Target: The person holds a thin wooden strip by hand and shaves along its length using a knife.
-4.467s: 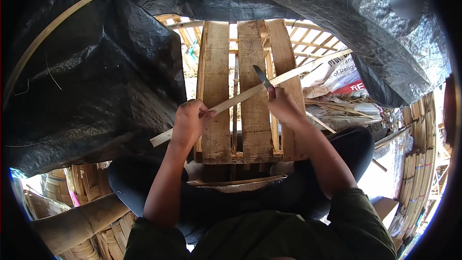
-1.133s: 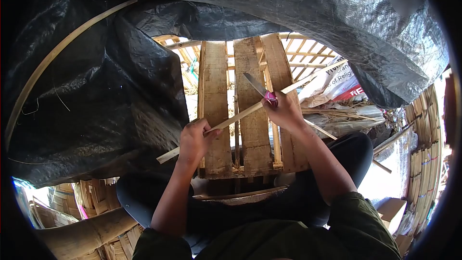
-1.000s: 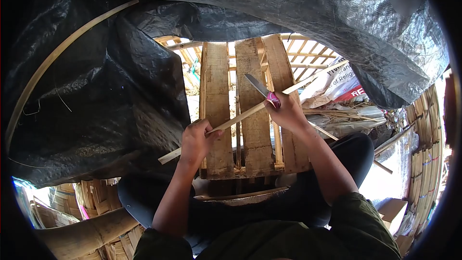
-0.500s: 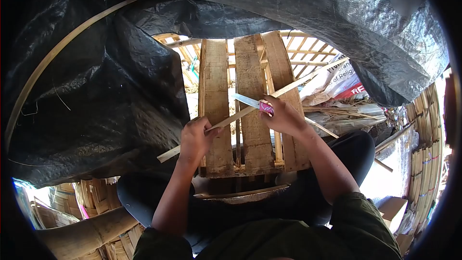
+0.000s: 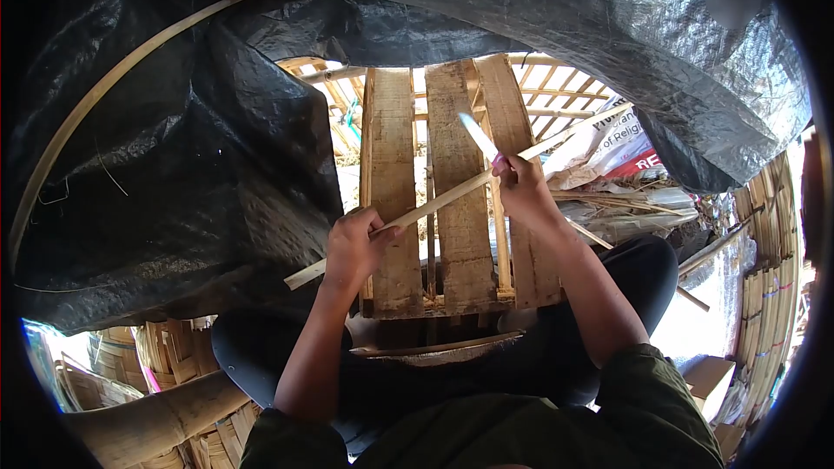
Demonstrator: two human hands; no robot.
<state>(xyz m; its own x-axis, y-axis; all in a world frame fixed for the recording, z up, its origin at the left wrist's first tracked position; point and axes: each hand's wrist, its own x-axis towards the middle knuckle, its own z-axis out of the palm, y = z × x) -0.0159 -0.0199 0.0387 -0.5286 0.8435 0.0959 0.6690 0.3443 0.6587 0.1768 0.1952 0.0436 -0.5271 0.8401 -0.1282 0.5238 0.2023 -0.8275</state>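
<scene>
Across wooden planks slants a long, narrow, pale strip — left hand pinching it, right hand gripping a knife.

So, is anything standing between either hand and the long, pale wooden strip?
Nothing visible is. The left hand grips the long, pale wooden strip directly, near its lower end. The right hand, holding the pink-handled, bright-bladed knife, is right beside the strip; whether it touches, I cannot tell.
</scene>
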